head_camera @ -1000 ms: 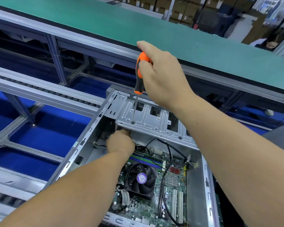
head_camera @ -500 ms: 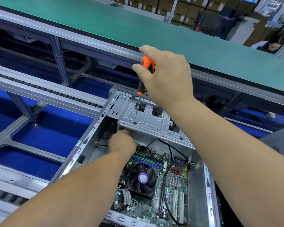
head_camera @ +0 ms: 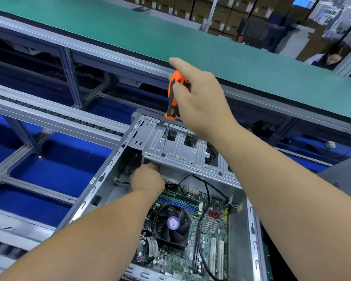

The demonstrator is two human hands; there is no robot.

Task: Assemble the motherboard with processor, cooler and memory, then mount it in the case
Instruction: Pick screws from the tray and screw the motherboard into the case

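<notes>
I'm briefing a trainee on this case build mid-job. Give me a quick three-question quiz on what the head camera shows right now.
1. True or false: the right hand grips the orange-and-black screwdriver.
2. Where does the screwdriver tip rest? A) on the cooler fan B) on the silver drive-bay bracket C) on the green conveyor top
3. Fill in: the left hand reaches under the bracket, just above the ____ slots on the motherboard.

Key: 1 true. 2 B. 3 memory. What the left hand's fingers hold, if anything, is hidden.
</notes>
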